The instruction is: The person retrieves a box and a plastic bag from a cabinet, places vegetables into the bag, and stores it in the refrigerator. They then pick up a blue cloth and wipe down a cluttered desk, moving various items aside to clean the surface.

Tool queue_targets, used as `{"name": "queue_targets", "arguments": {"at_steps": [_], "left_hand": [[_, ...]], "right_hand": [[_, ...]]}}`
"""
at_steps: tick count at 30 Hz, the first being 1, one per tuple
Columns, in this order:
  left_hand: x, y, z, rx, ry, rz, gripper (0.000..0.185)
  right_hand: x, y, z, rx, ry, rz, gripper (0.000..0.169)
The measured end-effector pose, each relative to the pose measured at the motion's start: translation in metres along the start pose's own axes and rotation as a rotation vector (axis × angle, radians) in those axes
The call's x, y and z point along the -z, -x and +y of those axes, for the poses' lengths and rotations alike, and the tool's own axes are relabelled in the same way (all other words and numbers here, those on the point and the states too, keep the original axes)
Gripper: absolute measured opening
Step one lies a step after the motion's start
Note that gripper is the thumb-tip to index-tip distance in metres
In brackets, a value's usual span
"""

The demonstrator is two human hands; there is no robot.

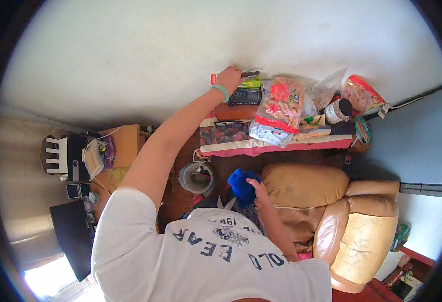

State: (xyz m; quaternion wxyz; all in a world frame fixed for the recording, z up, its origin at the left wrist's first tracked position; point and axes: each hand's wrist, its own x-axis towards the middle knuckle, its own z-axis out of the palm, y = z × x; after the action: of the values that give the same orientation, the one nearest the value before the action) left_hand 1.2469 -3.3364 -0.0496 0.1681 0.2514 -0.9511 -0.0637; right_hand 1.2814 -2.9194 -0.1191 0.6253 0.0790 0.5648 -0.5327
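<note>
My left hand (229, 78) reaches far forward, close to the wall, over small boxes at the end of a cloth-covered table (239, 151). Its fingers meet a small dark object (250, 74) lying on a green box (252, 82); whether they grip it, I cannot tell. A black box (245, 97) sits just in front of the green one. Near my body, my right hand (258, 188) holds a bunched blue cloth (242, 187) beside the tan leather sofa (304, 185). To the right of the boxes lies a clear bag of peanuts (281, 104).
A dark-lidded jar (336, 110) and a red-edged food bag (360, 94) stand farther right on the table. A lined waste bin (196, 179) is on the floor below it. At the left are a wooden desk (124, 145) and a dark monitor (70, 239).
</note>
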Motion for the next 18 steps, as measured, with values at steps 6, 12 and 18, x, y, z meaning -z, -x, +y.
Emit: {"name": "queue_targets", "arguments": {"at_steps": [6,12,18], "left_hand": [[0.021,0.111,0.022,-0.024,0.252,0.026,0.030],[0.017,0.170,0.028,-0.157,0.172,0.047,0.027],[0.028,0.103,0.027,-0.098,0.077,0.113,0.029]], "right_hand": [[0.006,-0.005,-0.012,0.011,-0.096,-0.043,0.042],[-0.002,-0.009,-0.018,-0.005,-0.086,-0.016,0.048],[-0.020,-0.017,-0.008,0.041,-0.025,-0.022,0.036]]}}
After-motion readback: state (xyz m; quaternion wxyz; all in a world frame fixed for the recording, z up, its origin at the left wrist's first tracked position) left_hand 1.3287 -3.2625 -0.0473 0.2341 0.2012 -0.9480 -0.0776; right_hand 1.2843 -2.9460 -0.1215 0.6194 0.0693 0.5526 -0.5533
